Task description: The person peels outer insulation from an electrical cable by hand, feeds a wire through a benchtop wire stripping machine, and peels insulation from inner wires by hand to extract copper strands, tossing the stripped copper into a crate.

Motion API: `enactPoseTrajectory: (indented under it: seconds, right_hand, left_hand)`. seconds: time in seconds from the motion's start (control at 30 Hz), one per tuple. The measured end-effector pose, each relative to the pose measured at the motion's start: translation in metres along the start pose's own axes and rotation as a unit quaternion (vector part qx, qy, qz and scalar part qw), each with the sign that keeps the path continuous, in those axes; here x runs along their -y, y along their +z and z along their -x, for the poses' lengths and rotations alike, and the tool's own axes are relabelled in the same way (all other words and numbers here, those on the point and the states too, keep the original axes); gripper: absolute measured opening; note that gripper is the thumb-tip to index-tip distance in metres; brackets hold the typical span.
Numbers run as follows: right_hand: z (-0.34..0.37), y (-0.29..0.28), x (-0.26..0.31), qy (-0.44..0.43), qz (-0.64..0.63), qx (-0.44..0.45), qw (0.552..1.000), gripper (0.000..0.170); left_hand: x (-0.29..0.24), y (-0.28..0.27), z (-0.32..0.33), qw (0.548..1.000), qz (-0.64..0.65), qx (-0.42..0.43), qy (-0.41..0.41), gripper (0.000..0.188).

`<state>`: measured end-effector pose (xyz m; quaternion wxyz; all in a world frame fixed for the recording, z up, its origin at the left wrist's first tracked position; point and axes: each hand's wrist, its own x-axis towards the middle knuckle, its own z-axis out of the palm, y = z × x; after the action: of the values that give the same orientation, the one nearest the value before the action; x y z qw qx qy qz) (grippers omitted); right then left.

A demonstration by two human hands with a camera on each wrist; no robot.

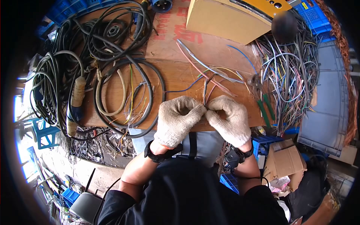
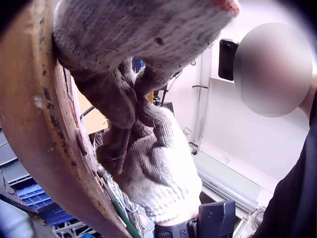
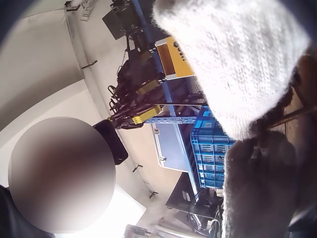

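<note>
In the head view, my left hand (image 1: 175,120) and right hand (image 1: 231,119), both in off-white knitted gloves, meet fingertip to fingertip over the front edge of the wooden table (image 1: 180,80). Between them they pinch a short dark cable (image 1: 205,90) that points away from me across the wood. The left wrist view shows the dark cable (image 2: 125,144) coming out from the bent fingers. Just beyond the hands lie loose wires: a grey one (image 1: 204,60), a pink one (image 1: 193,62) and a thin blue one (image 1: 183,90). The right wrist view hides the cable's pinched end behind the gloves.
Thick black cables (image 1: 108,41) lie coiled at the left. Green-handled pliers (image 1: 264,107) rest at the right, next to a heap of mixed wires (image 1: 294,75). A box with a yellow panel (image 1: 225,22) stands at the back. An opened cardboard box (image 1: 283,163) sits lower right.
</note>
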<state>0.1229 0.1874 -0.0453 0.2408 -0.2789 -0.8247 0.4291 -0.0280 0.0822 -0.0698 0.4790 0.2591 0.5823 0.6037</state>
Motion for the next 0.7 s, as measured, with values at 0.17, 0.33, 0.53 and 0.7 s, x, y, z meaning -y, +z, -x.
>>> enactPoseTrajectory:
  seconds: [0.17, 0.33, 0.53, 0.7]
  right_hand:
    - [0.002, 0.006, 0.003, 0.084, -0.032, -0.007, 0.996, 0.011]
    - [0.002, 0.007, 0.01, 0.174, -0.095, 0.007, 0.98, 0.009]
    - [0.003, 0.002, 0.003, 0.201, -0.209, 0.005, 0.957, 0.007]
    - [-0.004, -0.006, 0.004, 0.033, -0.003, 0.023, 0.999, 0.008]
  left_hand:
    - [0.0, 0.006, 0.002, 0.999, 0.001, -0.039, -0.008, 0.012]
    - [-0.001, 0.0, 0.0, 1.0, 0.014, -0.015, -0.012, 0.013]
    - [0.006, 0.001, 0.001, 1.0, 0.026, 0.009, -0.006, 0.013]
    - [0.006, 0.008, 0.007, 0.998, -0.045, 0.004, 0.042, 0.012]
